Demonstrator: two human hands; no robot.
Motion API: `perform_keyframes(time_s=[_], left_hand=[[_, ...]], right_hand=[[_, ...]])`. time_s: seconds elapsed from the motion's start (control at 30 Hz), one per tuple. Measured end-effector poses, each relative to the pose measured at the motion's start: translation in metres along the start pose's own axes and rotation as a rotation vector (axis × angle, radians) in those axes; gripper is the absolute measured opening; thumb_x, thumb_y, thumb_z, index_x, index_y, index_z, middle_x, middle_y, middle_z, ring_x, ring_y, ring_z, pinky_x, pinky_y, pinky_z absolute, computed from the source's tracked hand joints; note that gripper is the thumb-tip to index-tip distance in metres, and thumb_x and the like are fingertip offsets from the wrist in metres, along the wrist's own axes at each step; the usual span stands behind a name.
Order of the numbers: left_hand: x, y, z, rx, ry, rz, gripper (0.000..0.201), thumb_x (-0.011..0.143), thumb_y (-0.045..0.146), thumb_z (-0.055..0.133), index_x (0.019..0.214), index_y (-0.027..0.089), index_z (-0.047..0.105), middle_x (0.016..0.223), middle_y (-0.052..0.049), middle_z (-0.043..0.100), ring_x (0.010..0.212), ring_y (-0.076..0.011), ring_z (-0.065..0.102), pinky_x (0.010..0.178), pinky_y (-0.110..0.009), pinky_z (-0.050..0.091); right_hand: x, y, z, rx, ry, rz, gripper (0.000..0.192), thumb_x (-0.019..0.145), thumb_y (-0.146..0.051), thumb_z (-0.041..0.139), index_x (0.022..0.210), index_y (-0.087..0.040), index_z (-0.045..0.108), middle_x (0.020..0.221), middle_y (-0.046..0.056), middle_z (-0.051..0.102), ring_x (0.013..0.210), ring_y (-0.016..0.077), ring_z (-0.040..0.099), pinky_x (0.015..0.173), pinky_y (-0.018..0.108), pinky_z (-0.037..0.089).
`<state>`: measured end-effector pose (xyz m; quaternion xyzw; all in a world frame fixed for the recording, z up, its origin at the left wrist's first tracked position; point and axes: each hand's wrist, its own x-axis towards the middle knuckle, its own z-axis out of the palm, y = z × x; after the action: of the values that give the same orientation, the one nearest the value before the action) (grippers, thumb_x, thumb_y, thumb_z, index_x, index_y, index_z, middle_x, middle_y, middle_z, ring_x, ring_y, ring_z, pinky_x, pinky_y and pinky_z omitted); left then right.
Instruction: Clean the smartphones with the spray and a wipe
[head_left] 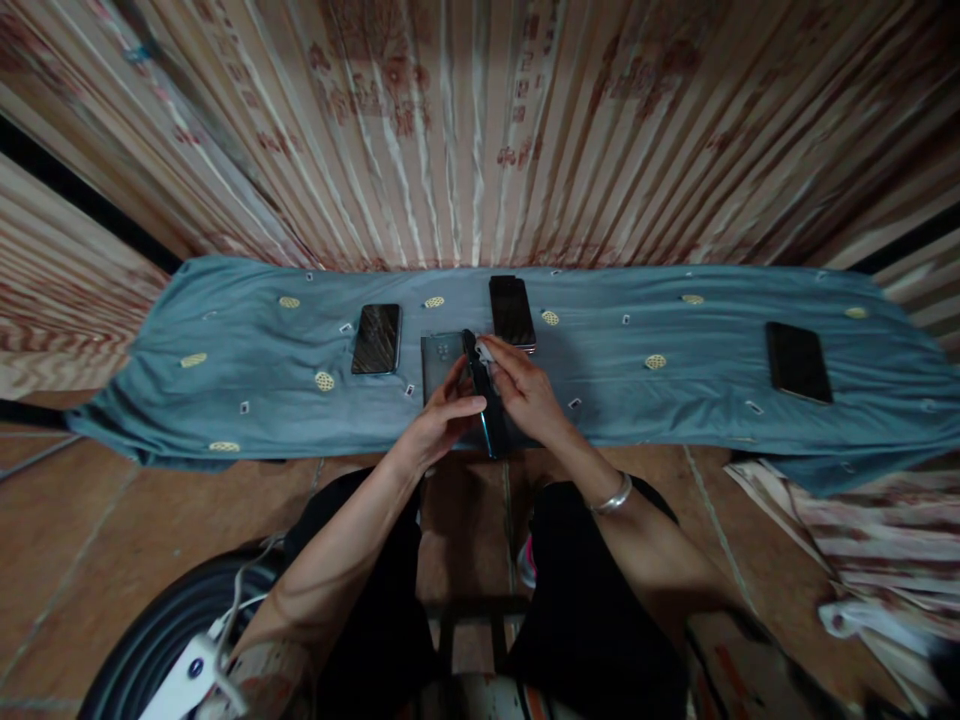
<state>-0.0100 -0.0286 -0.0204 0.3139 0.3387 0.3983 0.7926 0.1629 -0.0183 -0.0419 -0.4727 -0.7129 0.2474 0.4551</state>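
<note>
A slim black smartphone [484, 405], turned on edge so that only its dark, glossy side is showing, is being held over the near edge of a long blue-grey cloth dotted with yellow ovals [675, 340]. It is being gripped by the left hand [442, 418], whose fingers are closed against its left face, and by the right hand [525, 390], whose fingers are curled over its upper end, where a small white scrap [484, 352] is being pinched. A grey-green phone back cover [441, 360] is lying flat on the cloth just behind the left hand. Three other dark flat phones are lying on the cloth: one [377, 339] to the left, one [512, 312] behind the hands, one [798, 361] well apart to the right. A silver bangle [613, 495] is being worn on the right wrist.
</note>
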Motion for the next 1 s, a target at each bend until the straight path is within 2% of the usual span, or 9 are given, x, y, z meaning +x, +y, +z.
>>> perform_keyframes(time_s=[0.27,0.53,0.67,0.83,1.0], left_hand=[[0.002,-0.002,-0.003,0.001,-0.007,-0.004,0.107,0.062,0.022,0.091,0.158,0.027,0.044,0.135,-0.009,0.071,0.123,-0.0299,0.069,0.106,-0.042,0.053],[0.006,0.001,-0.009,0.012,0.031,0.04,0.096,0.06,0.025,0.092,0.148,0.026,0.055,0.125,-0.005,0.074,0.107,-0.025,0.072,0.092,-0.035,0.056],[0.004,-0.001,-0.006,0.026,0.037,0.027,0.098,0.059,0.025,0.092,0.15,0.028,0.055,0.132,-0.006,0.071,0.111,-0.0252,0.07,0.095,-0.036,0.056],[0.001,-0.004,-0.004,0.056,0.029,0.003,0.111,0.061,0.022,0.091,0.16,0.032,0.043,0.147,-0.009,0.063,0.129,-0.0299,0.064,0.106,-0.042,0.052],[0.001,-0.001,-0.006,0.063,0.031,0.012,0.115,0.061,0.021,0.092,0.162,0.034,0.039,0.139,-0.007,0.068,0.123,-0.0286,0.067,0.106,-0.043,0.052]], right_hand=[[0.0,-0.013,-0.001,0.021,-0.024,-0.057,0.048,0.108,-0.035,0.041,0.153,-0.029,0.057,0.16,0.003,0.056,0.153,0.0202,0.046,0.131,0.046,0.033],[-0.004,-0.023,0.0,0.041,-0.063,-0.121,0.05,0.105,-0.024,0.042,0.152,-0.031,0.058,0.159,0.001,0.056,0.151,0.0201,0.049,0.13,0.046,0.037],[-0.003,-0.02,-0.001,0.029,-0.053,-0.118,0.05,0.105,-0.025,0.041,0.153,-0.03,0.056,0.16,0.002,0.056,0.152,0.02,0.048,0.13,0.046,0.036],[0.002,-0.011,-0.003,0.004,-0.033,-0.095,0.049,0.107,-0.029,0.041,0.154,-0.029,0.055,0.16,0.004,0.056,0.153,0.0204,0.047,0.131,0.046,0.035],[0.004,0.002,0.0,-0.01,-0.04,-0.031,0.049,0.106,-0.028,0.042,0.152,-0.028,0.057,0.158,0.003,0.058,0.151,0.021,0.049,0.13,0.047,0.036]])
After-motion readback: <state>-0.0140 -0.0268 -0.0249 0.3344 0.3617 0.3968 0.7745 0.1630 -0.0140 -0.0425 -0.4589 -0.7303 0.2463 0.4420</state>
